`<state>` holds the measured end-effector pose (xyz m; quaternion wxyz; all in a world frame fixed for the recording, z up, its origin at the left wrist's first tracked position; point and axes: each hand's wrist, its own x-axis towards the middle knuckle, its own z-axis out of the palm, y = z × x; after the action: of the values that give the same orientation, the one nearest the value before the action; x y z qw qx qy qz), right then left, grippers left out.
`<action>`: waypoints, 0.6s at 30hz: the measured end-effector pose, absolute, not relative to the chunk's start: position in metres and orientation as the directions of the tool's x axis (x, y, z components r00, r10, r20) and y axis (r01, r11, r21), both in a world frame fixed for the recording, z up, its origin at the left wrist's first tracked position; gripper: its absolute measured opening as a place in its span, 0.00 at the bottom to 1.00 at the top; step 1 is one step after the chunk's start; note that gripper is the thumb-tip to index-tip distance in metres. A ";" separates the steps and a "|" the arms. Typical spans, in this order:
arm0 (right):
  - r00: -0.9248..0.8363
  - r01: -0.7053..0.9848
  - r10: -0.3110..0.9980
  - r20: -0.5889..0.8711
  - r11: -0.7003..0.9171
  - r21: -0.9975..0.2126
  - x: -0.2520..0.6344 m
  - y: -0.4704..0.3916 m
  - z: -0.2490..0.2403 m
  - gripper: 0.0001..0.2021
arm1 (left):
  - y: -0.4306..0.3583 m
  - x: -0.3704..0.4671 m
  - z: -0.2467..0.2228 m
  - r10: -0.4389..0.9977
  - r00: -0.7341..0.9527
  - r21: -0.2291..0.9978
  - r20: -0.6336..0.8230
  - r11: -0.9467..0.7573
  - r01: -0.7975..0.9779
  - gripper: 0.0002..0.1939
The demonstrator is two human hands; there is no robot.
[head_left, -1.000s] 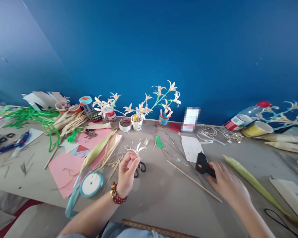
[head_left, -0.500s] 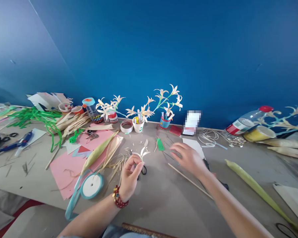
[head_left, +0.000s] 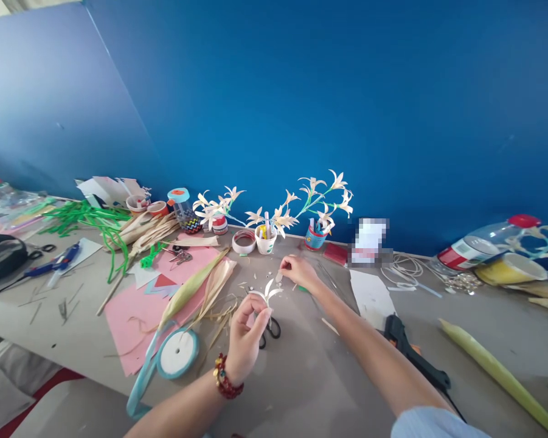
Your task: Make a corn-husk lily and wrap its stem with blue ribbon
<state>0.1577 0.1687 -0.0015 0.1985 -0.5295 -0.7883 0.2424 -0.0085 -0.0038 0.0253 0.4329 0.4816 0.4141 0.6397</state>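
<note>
My left hand (head_left: 247,325), with a beaded bracelet at the wrist, pinches the base of a small white flower (head_left: 268,292) whose narrow petals spread upward. Just beyond it, my right hand (head_left: 297,272) reaches down to the table with its thumb and fingertips closed on a small pale petal (head_left: 279,277). Scissors (head_left: 274,329) with black handles lie partly hidden behind my left hand. Under my right forearm is a thin stick (head_left: 330,326), mostly covered. A bit of green (head_left: 302,289) shows beneath the right wrist.
Pink paper (head_left: 123,334), corn husks (head_left: 194,283) and a blue ribbon spool (head_left: 177,353) lie to the left. Cups with white husk flowers (head_left: 265,243) stand along the blue wall. On the right are a black glue gun (head_left: 413,353), a green husk (head_left: 492,368) and a plastic bottle (head_left: 465,246).
My right hand has moved left and down to the petal on the table, its fingers closing on it. The left hand keeps hold of the flower. The view has shifted slightly.
</note>
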 end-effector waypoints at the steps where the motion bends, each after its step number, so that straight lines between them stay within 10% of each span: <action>1: -0.361 0.713 0.930 0.074 0.326 -0.620 0.159 0.167 0.002 0.03 | -0.004 -0.008 0.026 0.955 -0.164 0.948 0.247 -0.273 -0.165 0.11; 12: -0.381 0.315 0.857 0.346 0.472 -0.823 0.193 0.071 0.053 0.08 | -0.001 -0.001 0.019 0.998 -0.066 0.907 -0.014 -0.015 -0.420 0.11; 18: -0.387 0.300 0.553 0.738 0.832 -0.466 0.204 0.013 0.061 0.14 | -0.011 0.005 0.028 0.984 0.165 0.840 -0.072 0.149 -0.522 0.08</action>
<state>0.2045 0.0135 0.0611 0.4892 -0.2594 -0.8226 0.1292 0.0050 -0.0108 0.0277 0.6804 0.3456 0.3340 0.5532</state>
